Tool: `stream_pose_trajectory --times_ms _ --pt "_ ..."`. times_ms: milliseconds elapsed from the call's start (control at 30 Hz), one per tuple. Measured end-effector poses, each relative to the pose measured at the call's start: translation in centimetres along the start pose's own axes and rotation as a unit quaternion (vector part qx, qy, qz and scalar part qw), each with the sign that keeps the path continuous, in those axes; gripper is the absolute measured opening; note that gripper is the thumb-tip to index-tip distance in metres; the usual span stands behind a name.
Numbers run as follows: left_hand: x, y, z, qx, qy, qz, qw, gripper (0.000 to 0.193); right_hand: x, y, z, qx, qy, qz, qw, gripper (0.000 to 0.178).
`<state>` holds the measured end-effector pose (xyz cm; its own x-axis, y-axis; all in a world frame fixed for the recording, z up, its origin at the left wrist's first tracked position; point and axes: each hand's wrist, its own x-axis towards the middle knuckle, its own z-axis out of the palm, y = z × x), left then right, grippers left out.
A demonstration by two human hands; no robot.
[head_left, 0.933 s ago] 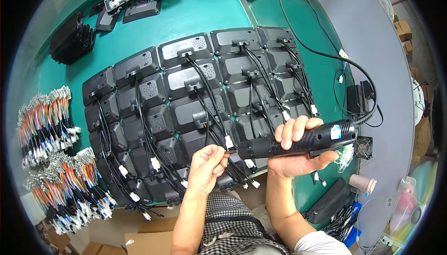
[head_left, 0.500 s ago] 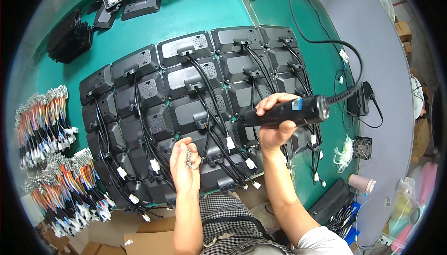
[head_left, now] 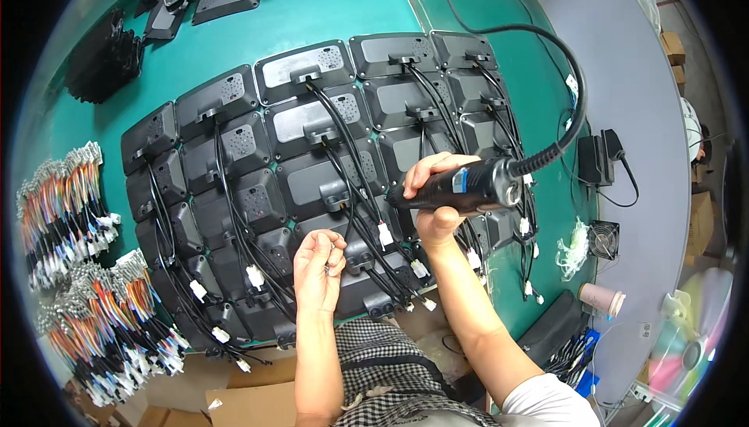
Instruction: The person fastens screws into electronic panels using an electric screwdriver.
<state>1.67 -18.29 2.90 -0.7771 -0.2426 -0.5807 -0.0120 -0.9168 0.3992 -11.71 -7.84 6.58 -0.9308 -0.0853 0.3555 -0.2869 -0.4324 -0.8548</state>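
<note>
My right hand (head_left: 435, 220) is wrapped round a black electric screwdriver (head_left: 472, 187) with a thick cable at its rear end. The tool lies sideways over the rows of housings, and its tip is hard to make out against them. My left hand (head_left: 318, 267) is closed on small silver screws (head_left: 328, 268), mostly hidden by the fingers. Below both hands lie black plastic display housings (head_left: 312, 68) in rows, backs up. Black cables (head_left: 343, 127) with white connectors (head_left: 385, 233) run from them toward me.
Wire bundles (head_left: 62, 209) with white plugs lie at the left. A stack of black parts (head_left: 103, 64) stands at the far left, and more housings (head_left: 226, 2) lie at the back. On the right are a power adapter (head_left: 596, 159), a small fan (head_left: 605, 240) and a spool (head_left: 602, 299).
My left fingers have closed over the screws that showed in the palm. The right hand has moved slightly left with the screwdriver. The whole view has shifted a little.
</note>
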Motion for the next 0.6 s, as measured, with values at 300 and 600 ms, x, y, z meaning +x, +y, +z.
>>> stream_pose_trajectory --times_ms 300,600 --pt "0.1 -0.2 -0.9 -0.018 -0.026 0.009 0.999 0.018 -0.1 0.4 -0.7 0.038 -0.001 0.022 0.999 0.062" --pt "-3.8 -0.1 1.4 0.025 -0.051 -0.006 0.998 0.013 0.9 -6.6 -0.1 0.147 0.065 0.000 0.987 0.057"
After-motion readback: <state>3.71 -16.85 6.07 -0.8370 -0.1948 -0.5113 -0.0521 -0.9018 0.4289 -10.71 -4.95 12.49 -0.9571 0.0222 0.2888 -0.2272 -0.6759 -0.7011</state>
